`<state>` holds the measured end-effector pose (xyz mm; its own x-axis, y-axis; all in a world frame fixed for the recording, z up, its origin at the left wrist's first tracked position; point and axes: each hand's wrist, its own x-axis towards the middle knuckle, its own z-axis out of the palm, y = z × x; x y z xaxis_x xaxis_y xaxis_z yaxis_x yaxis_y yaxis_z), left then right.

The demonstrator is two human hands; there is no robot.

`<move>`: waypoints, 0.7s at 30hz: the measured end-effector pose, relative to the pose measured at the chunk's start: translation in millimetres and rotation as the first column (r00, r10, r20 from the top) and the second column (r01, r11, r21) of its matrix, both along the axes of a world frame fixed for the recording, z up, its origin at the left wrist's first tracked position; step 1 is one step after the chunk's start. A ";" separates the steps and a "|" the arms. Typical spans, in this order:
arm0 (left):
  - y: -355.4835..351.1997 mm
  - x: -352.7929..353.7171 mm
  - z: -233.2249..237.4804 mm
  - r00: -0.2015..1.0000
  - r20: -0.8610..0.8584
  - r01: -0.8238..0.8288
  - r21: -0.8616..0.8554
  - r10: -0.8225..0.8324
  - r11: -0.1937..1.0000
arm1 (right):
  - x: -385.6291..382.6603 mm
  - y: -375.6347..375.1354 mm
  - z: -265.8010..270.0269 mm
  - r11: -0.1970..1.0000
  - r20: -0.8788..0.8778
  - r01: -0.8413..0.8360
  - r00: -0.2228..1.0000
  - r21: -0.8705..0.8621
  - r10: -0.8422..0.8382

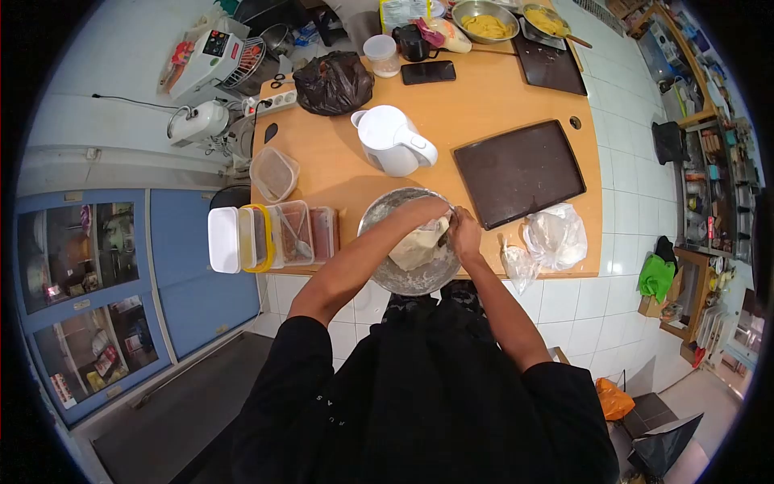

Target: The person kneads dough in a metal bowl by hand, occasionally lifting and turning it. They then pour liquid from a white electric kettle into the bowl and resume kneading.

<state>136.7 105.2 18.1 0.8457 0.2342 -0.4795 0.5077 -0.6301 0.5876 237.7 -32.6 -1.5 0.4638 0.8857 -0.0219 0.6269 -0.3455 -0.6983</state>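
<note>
A round metal bowl (379,216) sits at the near edge of the wooden table (476,97), dusted with flour. A pale lump of dough (413,250) lies inside it. My left hand (430,216) reaches over the bowl and presses on the top of the dough. My right hand (463,232) grips the dough's right side at the bowl's rim. Both forearms cross the bowl from below.
A white jug (393,141) stands just behind the bowl. A dark baking tray (520,172) lies to the right, with clear plastic bags (555,236) near the table edge. Plastic containers (270,234) sit left. A black bag (332,82), phone (428,73) and food bowls (484,22) are farther back.
</note>
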 end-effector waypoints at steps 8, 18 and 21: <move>-12.3 -21.1 62.5 0.995 0.087 -0.053 0.053 0.049 0.997 | 6.8 -5.2 -1.3 0.999 -0.091 0.023 0.995 -0.034 -0.026; -80.1 -147.6 40.6 0.985 0.171 -0.048 0.441 -0.031 0.896 | 8.5 -0.6 0.8 0.999 0.039 0.045 0.998 0.017 -0.046; -90.9 -166.2 44.5 0.980 -0.188 0.128 0.372 -0.061 0.919 | 8.7 -1.2 -4.8 0.998 0.043 0.051 0.998 0.036 -0.052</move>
<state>-29.5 14.2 62.6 0.7870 0.3507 -0.5077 0.5052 -0.8386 0.2039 246.4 -33.8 -6.3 0.5087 0.8604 0.0302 0.6392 -0.3540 -0.6827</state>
